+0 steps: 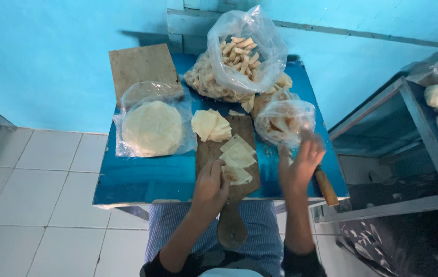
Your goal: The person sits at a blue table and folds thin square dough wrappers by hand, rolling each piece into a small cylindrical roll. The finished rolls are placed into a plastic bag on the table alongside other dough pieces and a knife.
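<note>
Your left hand (210, 185) covers part of a thin, pale dough square (238, 176) on the wooden paddle board (229, 154), fingers curled and seemingly pressed on it. Your right hand (301, 166) is blurred, fingers spread apart, holding nothing. At its 4 o'clock a wooden handle (326, 186) pokes off the blue table (147, 177). At 12 o'clock sit crinkled clear bags (247, 51) of rolled pieces.
</note>
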Demonstrator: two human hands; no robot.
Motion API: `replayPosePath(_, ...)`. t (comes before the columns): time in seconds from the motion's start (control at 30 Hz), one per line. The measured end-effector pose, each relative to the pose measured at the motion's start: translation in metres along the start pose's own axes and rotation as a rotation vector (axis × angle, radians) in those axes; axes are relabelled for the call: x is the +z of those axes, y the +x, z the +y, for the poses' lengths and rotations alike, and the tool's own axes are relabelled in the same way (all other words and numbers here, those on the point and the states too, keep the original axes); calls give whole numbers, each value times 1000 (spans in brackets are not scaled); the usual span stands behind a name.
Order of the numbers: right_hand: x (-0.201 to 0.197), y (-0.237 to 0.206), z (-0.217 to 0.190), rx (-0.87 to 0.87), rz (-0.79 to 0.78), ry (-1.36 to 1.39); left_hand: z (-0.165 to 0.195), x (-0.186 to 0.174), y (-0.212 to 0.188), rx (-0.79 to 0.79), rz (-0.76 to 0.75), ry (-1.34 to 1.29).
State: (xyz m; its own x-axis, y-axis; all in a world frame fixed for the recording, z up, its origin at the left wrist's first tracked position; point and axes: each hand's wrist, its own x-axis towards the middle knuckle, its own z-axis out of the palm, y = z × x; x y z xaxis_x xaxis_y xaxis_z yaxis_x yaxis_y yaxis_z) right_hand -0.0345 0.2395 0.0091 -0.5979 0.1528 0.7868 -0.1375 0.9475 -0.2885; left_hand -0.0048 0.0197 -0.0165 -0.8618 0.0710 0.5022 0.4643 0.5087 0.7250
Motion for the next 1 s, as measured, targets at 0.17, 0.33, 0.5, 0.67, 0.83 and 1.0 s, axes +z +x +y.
replayPosePath(0.17,-16,-51,-48,50,-307,301,-3,0,-2,-23,-43,-6)
replayPosePath(0.33,-13,-60,-63,186,-370,294,-2,-2,-2,55,-38,-66)
replayPosePath(0.5,-9,-57,-63,341,-459,383,-3,-3,2,41,-140,-70)
replayPosePath(0.67,-3,-58,-68,308,-314,572,-4,0,3,39,-147,-40)
replayPosePath(0.83,1,-59,-73,282,-247,593,-3,-1,1,60,-113,35)
replayPosePath(1.0,4,-61,-74,234,-180,530,-2,-2,1,68,-56,107)
